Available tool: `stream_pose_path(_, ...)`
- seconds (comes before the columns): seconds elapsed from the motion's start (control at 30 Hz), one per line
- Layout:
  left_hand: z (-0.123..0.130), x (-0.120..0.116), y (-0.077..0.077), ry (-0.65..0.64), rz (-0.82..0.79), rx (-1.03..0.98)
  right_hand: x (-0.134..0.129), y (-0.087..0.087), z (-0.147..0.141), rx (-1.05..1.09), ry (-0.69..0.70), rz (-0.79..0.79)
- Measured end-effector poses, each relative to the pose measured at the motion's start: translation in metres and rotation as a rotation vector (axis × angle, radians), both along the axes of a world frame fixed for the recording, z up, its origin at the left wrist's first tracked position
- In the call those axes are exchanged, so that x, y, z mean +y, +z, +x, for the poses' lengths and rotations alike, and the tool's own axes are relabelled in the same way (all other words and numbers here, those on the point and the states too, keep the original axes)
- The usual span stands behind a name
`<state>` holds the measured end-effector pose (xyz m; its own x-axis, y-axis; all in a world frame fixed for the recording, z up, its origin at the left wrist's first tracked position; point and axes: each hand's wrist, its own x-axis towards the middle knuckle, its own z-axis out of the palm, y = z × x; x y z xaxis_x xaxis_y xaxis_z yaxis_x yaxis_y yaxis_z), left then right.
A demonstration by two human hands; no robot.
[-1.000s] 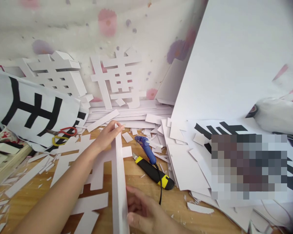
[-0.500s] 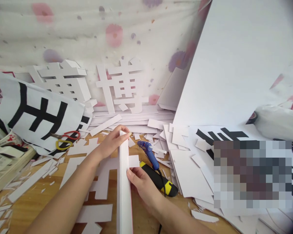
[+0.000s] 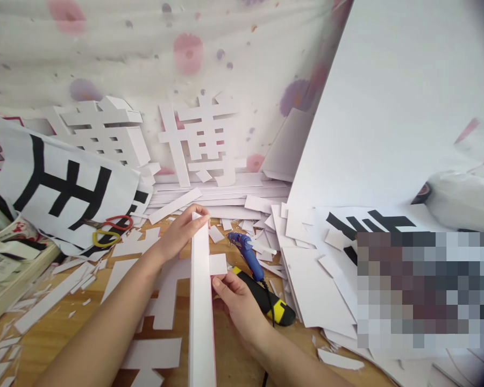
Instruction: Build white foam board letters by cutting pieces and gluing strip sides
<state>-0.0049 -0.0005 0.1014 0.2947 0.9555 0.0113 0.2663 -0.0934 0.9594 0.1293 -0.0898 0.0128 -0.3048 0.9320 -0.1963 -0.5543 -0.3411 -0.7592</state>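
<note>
A long white foam-board piece [image 3: 200,301] stands out toward me in the middle, a small square tab [image 3: 218,264] sticking out from its right side. My left hand [image 3: 187,228] grips the far end, fingers wrapped over the top. Beside the long piece, just below the tab, my right hand [image 3: 232,301] has its thumb and fingers bent close at the piece's right edge; its fingertips are partly hidden. A blue glue gun [image 3: 250,258] lies right of the tab, next to a black and yellow tool [image 3: 266,298].
Red and yellow scissors [image 3: 107,231] lie at the left near a sheet with black characters [image 3: 64,185]. White cut-out characters [image 3: 201,140] lean on the back wall. Stacked boards [image 3: 318,285] and scraps cover the right; a large white board [image 3: 371,107] stands behind.
The long white piece has shifted slightly left with my left hand. My right hand's thumb sits a little farther from the tab, and its fingers look slightly more spread.
</note>
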Motion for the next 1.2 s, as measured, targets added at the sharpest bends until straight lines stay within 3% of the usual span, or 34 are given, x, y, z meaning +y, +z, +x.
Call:
stream_pose_path(0.5,0.0042,0.0008,-0.0032,0.012,0.067,0.025,0.0027,-0.0039,-0.0057,0.04,-0.003,0.022)
stream_pose_path(0.83,0.0034,0.0012,-0.0041,-0.022,0.076,0.022,0.0023,-0.0027,-0.0092,-0.143,-0.048,0.112)
stream_pose_path(1.2,0.0031,-0.0002,-0.0013,0.004,0.125,0.038,0.0,0.0027,-0.0093,-0.089,-0.042,0.136)
